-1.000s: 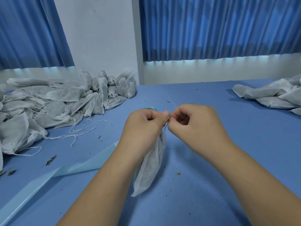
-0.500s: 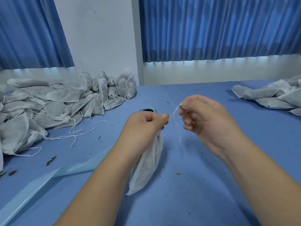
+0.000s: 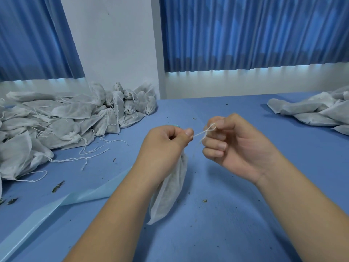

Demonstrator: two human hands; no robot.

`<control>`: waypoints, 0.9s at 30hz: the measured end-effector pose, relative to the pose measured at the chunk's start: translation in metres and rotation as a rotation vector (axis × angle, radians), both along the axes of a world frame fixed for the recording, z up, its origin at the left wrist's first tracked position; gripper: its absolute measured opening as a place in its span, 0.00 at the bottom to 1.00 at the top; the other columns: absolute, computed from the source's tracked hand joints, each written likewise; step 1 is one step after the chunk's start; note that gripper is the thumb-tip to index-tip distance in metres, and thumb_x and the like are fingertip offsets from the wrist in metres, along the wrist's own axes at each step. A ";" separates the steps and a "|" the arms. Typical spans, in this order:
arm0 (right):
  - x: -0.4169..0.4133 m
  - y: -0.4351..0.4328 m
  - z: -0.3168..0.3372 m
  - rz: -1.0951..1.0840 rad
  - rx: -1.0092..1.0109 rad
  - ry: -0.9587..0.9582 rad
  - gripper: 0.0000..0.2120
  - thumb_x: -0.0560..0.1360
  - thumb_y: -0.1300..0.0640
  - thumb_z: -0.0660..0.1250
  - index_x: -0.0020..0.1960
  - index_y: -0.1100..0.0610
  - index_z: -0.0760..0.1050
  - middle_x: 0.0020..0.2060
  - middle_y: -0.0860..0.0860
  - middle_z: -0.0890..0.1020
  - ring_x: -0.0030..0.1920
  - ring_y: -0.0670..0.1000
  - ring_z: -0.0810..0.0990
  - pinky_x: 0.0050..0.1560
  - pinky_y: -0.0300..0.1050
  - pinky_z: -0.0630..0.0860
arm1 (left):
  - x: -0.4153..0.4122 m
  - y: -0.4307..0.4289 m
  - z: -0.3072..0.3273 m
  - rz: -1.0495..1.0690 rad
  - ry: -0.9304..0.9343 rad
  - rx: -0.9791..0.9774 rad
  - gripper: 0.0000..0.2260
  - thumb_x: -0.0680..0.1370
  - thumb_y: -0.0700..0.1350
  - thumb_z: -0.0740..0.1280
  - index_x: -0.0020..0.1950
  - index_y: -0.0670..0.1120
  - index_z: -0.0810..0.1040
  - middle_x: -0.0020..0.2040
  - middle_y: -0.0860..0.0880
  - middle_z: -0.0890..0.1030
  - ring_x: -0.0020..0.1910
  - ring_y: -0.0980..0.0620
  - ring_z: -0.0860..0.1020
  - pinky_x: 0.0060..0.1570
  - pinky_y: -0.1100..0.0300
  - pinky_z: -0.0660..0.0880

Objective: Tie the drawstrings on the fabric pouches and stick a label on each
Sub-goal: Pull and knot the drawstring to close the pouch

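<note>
My left hand [image 3: 166, 146] grips the gathered neck of a white fabric pouch [image 3: 167, 195], which hangs down from the fist over the blue table [image 3: 226, 214]. A thin white drawstring [image 3: 201, 133] runs taut from the left thumb to my right hand [image 3: 232, 146]. The right hand pinches the string, which forms a small loop at its fingertips. A bit of a teal object [image 3: 176, 126] shows behind the left hand; the rest of it is hidden.
A big heap of white pouches [image 3: 62, 125] with loose strings fills the left side of the table. A smaller pile of pouches [image 3: 317, 110] lies at the right. A light blue strip [image 3: 56, 208] lies at the front left. Dark crumbs are scattered about.
My right hand has drawn away to the right from the left hand, pulling the drawstring out taut with a loop at its fingertips. The left hand has kept its grip on the pouch.
</note>
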State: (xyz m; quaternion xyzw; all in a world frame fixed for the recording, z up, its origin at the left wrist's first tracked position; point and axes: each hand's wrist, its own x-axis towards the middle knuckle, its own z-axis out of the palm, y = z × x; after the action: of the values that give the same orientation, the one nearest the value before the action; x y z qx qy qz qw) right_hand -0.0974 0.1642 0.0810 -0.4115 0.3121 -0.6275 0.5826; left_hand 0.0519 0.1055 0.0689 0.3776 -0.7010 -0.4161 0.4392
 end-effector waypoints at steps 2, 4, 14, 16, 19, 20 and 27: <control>-0.001 0.002 0.000 0.118 0.026 -0.015 0.07 0.62 0.59 0.64 0.29 0.54 0.66 0.27 0.48 0.58 0.24 0.45 0.60 0.24 0.37 0.62 | -0.001 0.001 0.001 0.021 0.000 -0.023 0.14 0.78 0.49 0.70 0.32 0.51 0.79 0.26 0.56 0.71 0.25 0.59 0.65 0.26 0.70 0.63; -0.003 0.003 0.001 0.211 0.065 0.023 0.05 0.63 0.59 0.62 0.30 0.54 0.67 0.27 0.47 0.60 0.24 0.45 0.61 0.24 0.37 0.62 | 0.000 0.000 0.001 0.064 -0.006 -0.058 0.13 0.78 0.49 0.70 0.34 0.50 0.79 0.23 0.58 0.69 0.23 0.60 0.64 0.25 0.70 0.62; -0.006 -0.001 -0.001 0.064 0.037 -0.005 0.07 0.67 0.58 0.67 0.35 0.55 0.68 0.28 0.47 0.62 0.25 0.45 0.62 0.24 0.36 0.62 | -0.004 0.002 -0.001 0.107 -0.093 -0.120 0.11 0.78 0.49 0.69 0.37 0.48 0.79 0.23 0.63 0.72 0.25 0.63 0.69 0.27 0.71 0.64; -0.003 -0.001 -0.002 0.053 0.020 -0.025 0.09 0.65 0.58 0.69 0.35 0.55 0.68 0.27 0.47 0.62 0.24 0.44 0.62 0.23 0.35 0.62 | -0.005 0.002 -0.002 0.099 -0.095 -0.111 0.11 0.78 0.49 0.68 0.38 0.46 0.80 0.23 0.63 0.72 0.24 0.63 0.69 0.27 0.71 0.64; 0.001 0.000 -0.002 0.063 0.014 -0.049 0.08 0.65 0.59 0.69 0.33 0.55 0.69 0.27 0.47 0.62 0.23 0.44 0.62 0.22 0.35 0.61 | -0.007 0.003 -0.003 0.083 -0.105 -0.109 0.11 0.78 0.49 0.68 0.37 0.48 0.79 0.23 0.63 0.72 0.25 0.63 0.69 0.28 0.71 0.65; 0.001 0.000 -0.002 0.076 0.019 -0.050 0.08 0.65 0.59 0.69 0.32 0.55 0.70 0.26 0.47 0.62 0.23 0.44 0.63 0.22 0.35 0.61 | -0.007 0.004 -0.003 0.086 -0.110 -0.114 0.11 0.78 0.49 0.68 0.36 0.49 0.78 0.22 0.64 0.72 0.25 0.63 0.70 0.29 0.71 0.65; -0.006 0.004 0.003 0.151 0.117 0.040 0.06 0.65 0.59 0.61 0.30 0.55 0.69 0.26 0.47 0.60 0.22 0.44 0.61 0.22 0.35 0.59 | -0.005 0.000 -0.003 0.196 -0.077 -0.225 0.09 0.78 0.48 0.69 0.38 0.49 0.79 0.26 0.62 0.75 0.29 0.64 0.71 0.31 0.72 0.66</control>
State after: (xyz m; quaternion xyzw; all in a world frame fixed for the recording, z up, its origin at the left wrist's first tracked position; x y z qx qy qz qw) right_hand -0.1032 0.1681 0.0837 -0.4116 0.3281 -0.5541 0.6449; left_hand 0.0470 0.1059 0.0657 0.4082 -0.7195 -0.2752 0.4899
